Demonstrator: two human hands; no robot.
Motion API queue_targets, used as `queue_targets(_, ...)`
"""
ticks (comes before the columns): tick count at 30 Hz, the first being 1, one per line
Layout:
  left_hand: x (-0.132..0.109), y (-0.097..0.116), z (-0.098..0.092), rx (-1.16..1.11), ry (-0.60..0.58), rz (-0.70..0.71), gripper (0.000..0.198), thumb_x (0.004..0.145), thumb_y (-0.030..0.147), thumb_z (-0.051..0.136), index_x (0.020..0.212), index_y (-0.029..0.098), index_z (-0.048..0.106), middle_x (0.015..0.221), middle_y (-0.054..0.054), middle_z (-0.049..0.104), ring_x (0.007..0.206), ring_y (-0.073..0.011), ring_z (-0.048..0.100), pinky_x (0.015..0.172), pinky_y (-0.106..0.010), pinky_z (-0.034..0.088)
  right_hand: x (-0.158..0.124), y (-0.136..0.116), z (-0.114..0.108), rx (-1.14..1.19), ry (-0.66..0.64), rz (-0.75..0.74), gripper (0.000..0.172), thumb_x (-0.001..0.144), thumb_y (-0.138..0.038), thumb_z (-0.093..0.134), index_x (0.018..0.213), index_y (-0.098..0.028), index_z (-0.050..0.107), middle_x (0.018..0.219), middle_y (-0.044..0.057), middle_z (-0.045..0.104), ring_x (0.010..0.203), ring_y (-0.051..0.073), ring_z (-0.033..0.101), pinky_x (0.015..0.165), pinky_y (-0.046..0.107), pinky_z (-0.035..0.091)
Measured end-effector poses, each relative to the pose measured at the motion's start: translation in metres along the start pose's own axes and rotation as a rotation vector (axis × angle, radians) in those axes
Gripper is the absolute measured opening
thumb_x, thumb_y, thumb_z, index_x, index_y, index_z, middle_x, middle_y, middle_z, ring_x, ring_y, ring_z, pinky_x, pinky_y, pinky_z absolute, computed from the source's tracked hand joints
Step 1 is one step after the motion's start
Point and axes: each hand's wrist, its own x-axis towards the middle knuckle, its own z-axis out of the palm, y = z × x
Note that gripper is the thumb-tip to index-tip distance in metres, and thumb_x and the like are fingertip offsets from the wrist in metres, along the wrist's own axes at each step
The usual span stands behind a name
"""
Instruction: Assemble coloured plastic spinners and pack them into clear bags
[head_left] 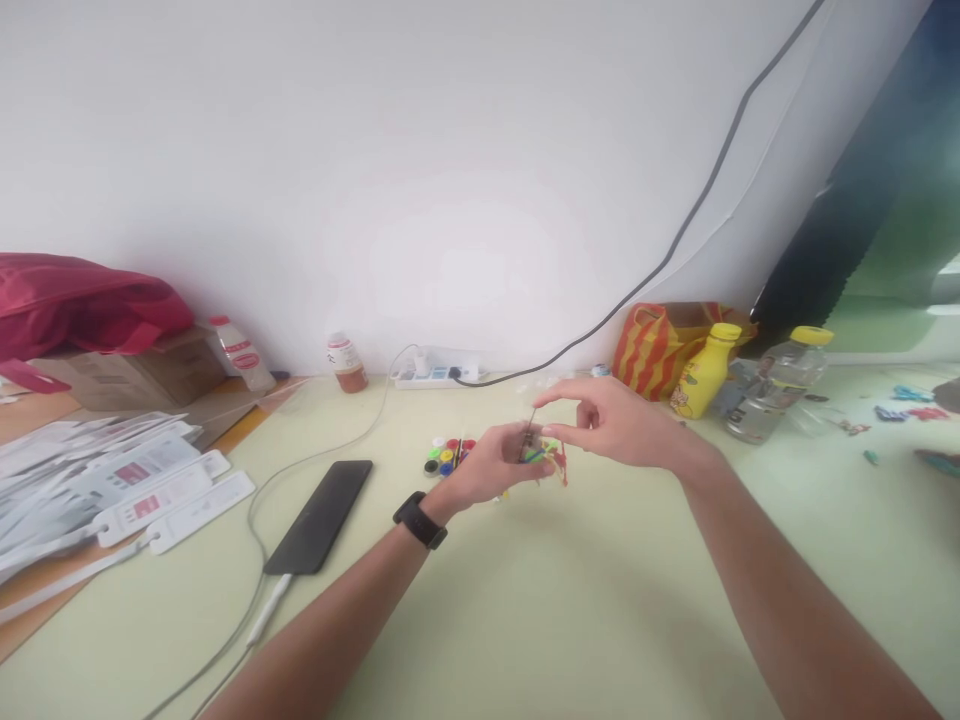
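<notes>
My left hand (491, 467), with a black watch (421, 520) on its wrist, is closed around a small multicoloured object (556, 462) with green, blue, yellow and red parts. Its exact kind is too small and blurred to make out. My right hand (622, 425) is just right of it and slightly higher, thumb and index finger curved toward each other. A thin dark stick (532, 422) rises from the left hand to the right index fingertip. Small round pots with coloured tops (445, 456) stand behind the left hand, partly hidden by it.
A black phone (321, 517) on a charging cable lies at left, near white tags (202, 510). Along the wall stand a bottle of reddish drink (346, 364), a power strip (435, 375), a striped bag (641, 350), a yellow bottle (703, 372) and a clear bottle (776, 390).
</notes>
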Motion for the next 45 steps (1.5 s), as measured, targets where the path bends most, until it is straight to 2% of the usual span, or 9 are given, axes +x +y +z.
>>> queue_targets(5, 0.001, -0.001, 0.000, 0.020, -0.003, 0.021, 0.041, 0.082, 0.037, 0.084, 0.115, 0.015, 0.071, 0.096, -0.007, 0.071, 0.087, -0.0194, 0.067, 0.074, -0.030, 0.052, 0.001, 0.001, 0.003, -0.073, 0.006, -0.052, 0.029, 0.092, -0.044, 0.063, 0.111, -0.027, 0.076, 0.115, 0.004, 0.074, 0.067, 0.015, 0.060, 0.061, 0.029, 0.045)
queue_targets(11, 0.001, -0.004, -0.001, 0.057, -0.035, 0.026, 0.045, 0.084, 0.033, 0.082, 0.125, 0.018, 0.070, 0.120, -0.013, 0.073, 0.112, -0.0287, 0.069, 0.091, -0.037, 0.055, -0.003, 0.003, -0.002, -0.245, -0.055, 0.013, 0.025, 0.091, -0.044, 0.063, 0.080, -0.026, 0.076, 0.097, 0.004, 0.075, 0.090, 0.024, 0.066, 0.068, 0.032, 0.044)
queue_targets(16, 0.000, -0.001, 0.000, 0.078, -0.038, 0.041, 0.045, 0.086, 0.031, 0.080, 0.128, 0.019, 0.069, 0.124, -0.013, 0.072, 0.115, -0.0302, 0.069, 0.094, -0.040, 0.056, -0.004, 0.006, 0.001, -0.189, -0.106, 0.020, 0.019, 0.089, -0.043, 0.067, 0.096, -0.028, 0.077, 0.105, 0.003, 0.076, 0.094, 0.025, 0.067, 0.071, 0.033, 0.046)
queue_targets(21, 0.001, -0.003, 0.003, 0.058, -0.029, 0.038, 0.042, 0.085, 0.032, 0.082, 0.122, 0.018, 0.071, 0.122, -0.013, 0.073, 0.112, -0.0298, 0.070, 0.093, -0.040, 0.057, -0.005, 0.011, 0.004, -0.169, -0.140, 0.017, 0.018, 0.086, -0.044, 0.071, 0.089, -0.027, 0.078, 0.098, 0.003, 0.076, 0.088, 0.024, 0.067, 0.071, 0.033, 0.046)
queue_targets(29, -0.001, 0.006, -0.007, -0.043, 0.081, -0.013, 0.057, 0.080, 0.035, 0.086, 0.131, 0.020, 0.066, 0.115, -0.014, 0.076, 0.109, -0.0299, 0.072, 0.089, -0.040, 0.059, 0.007, 0.021, -0.003, 0.106, 0.359, 0.068, 0.048, 0.083, -0.054, 0.076, 0.121, -0.027, 0.067, 0.115, 0.006, 0.070, 0.069, 0.016, 0.061, 0.061, 0.031, 0.050)
queue_targets(32, -0.003, 0.010, -0.011, -0.082, 0.081, -0.006, 0.059, 0.082, 0.035, 0.085, 0.135, 0.020, 0.063, 0.120, -0.016, 0.075, 0.110, -0.0307, 0.072, 0.088, -0.040, 0.058, 0.013, 0.032, 0.005, 0.306, 0.244, 0.084, 0.058, 0.082, -0.053, 0.079, 0.130, -0.026, 0.061, 0.111, 0.007, 0.072, 0.085, 0.021, 0.068, 0.072, 0.033, 0.055)
queue_targets(35, -0.003, 0.012, -0.010, -0.084, 0.083, 0.019, 0.055, 0.084, 0.035, 0.083, 0.133, 0.019, 0.064, 0.123, -0.017, 0.074, 0.113, -0.0320, 0.071, 0.090, -0.042, 0.058, 0.019, 0.040, 0.017, 0.462, 0.104, 0.060, 0.044, 0.084, -0.051, 0.077, 0.117, -0.023, 0.069, 0.098, 0.006, 0.075, 0.092, 0.024, 0.070, 0.081, 0.036, 0.056)
queue_targets(39, 0.000, 0.014, -0.007, -0.038, 0.145, 0.048, 0.044, 0.089, 0.041, 0.077, 0.126, 0.019, 0.070, 0.124, -0.016, 0.074, 0.116, -0.0312, 0.070, 0.095, -0.042, 0.055, 0.024, 0.040, 0.027, 0.563, 0.088, 0.026, 0.033, 0.083, -0.050, 0.078, 0.090, -0.018, 0.072, 0.092, 0.007, 0.076, 0.090, 0.025, 0.071, 0.086, 0.039, 0.056)
queue_targets(45, 0.005, 0.010, -0.014, -0.084, 0.390, 0.078, 0.038, 0.085, 0.045, 0.080, 0.110, 0.016, 0.076, 0.113, -0.014, 0.078, 0.113, -0.0310, 0.071, 0.101, -0.046, 0.054, 0.026, 0.038, 0.030, 0.545, 0.138, 0.036, 0.034, 0.082, -0.052, 0.078, 0.089, -0.019, 0.074, 0.094, 0.007, 0.077, 0.089, 0.025, 0.071, 0.082, 0.038, 0.055)
